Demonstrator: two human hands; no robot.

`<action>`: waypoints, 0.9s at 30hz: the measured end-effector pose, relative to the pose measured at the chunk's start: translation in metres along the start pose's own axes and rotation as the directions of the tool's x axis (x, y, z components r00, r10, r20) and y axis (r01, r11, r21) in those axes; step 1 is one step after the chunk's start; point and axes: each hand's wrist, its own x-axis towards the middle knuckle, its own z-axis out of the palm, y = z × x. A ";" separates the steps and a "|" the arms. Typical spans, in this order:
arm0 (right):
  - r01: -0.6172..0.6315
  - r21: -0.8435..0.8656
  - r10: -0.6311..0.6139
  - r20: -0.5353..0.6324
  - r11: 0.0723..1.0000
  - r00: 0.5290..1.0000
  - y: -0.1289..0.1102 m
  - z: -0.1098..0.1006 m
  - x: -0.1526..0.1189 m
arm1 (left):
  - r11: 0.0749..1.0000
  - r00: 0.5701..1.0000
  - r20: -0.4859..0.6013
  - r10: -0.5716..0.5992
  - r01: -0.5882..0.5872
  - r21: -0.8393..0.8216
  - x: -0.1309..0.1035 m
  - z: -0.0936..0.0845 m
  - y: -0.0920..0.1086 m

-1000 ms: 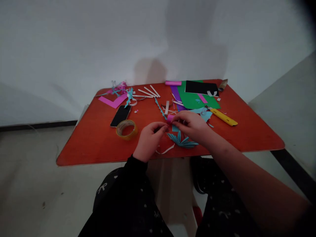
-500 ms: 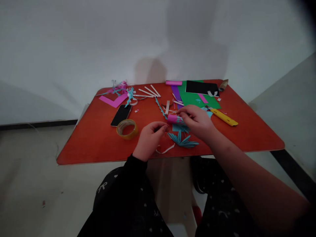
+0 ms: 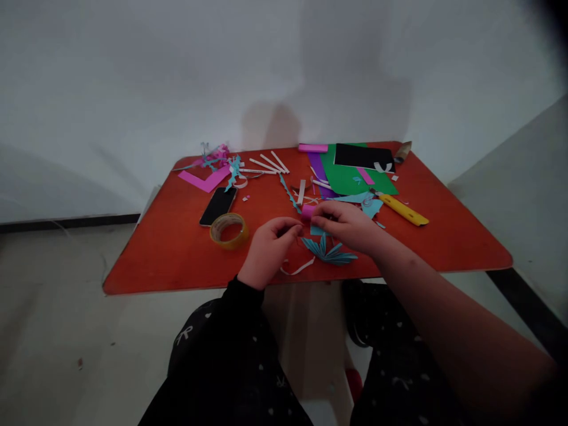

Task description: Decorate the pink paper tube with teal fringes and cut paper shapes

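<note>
My left hand (image 3: 271, 248) is closed in a pinch above the front middle of the table; whatever its fingertips hold is too small to make out. Close to its right, my right hand (image 3: 348, 225) is also pinched, with its fingertips hidden or too dark to read. Just behind the fingertips lies a small pink paper roll (image 3: 307, 212), its right end covered by my right hand. Below the hands rests a fan-folded blue paper piece (image 3: 329, 253). A flat blue paper piece (image 3: 316, 230) shows under my right hand. A curled white strip (image 3: 298, 270) lies nearer the edge.
On the red table (image 3: 151, 260) are a tape roll (image 3: 229, 231), a phone (image 3: 218, 206) and several white sticks (image 3: 269, 161). A yellow box cutter (image 3: 404, 210) lies right of my right hand. Green paper (image 3: 341, 174), a black sheet (image 3: 364, 157) and paper scraps (image 3: 217, 158) lie farther back.
My right hand has moved slightly down and left, now covering the blue-trimmed end of the pink roll and uncovering blue paper behind it. My left hand is almost still.
</note>
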 end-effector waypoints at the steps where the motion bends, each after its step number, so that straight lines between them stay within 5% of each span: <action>1: -0.008 -0.008 0.008 -0.005 1.000 1.000 0.000 -0.001 0.000 | 1.000 1.000 0.004 -0.002 0.002 -0.011 0.000 0.000 0.000; 7: -0.014 -0.038 0.013 -0.020 0.999 1.000 0.001 -0.001 0.003 | 0.992 0.996 0.053 0.068 -0.061 -0.107 0.000 0.003 -0.004; 18: -0.159 0.084 0.155 0.053 0.984 0.987 0.007 0.002 0.002 | 0.996 0.994 0.084 0.064 -0.070 0.062 0.000 0.002 -0.005; 22: -0.156 0.184 0.170 -0.058 0.970 0.984 0.003 0.016 0.001 | 0.999 0.997 0.066 -0.046 0.047 -0.012 0.001 0.008 -0.004; 27: -0.016 0.141 0.048 -0.228 0.990 0.972 -0.003 0.029 0.000 | 0.880 0.948 0.190 -0.253 0.308 -0.362 0.000 0.015 -0.003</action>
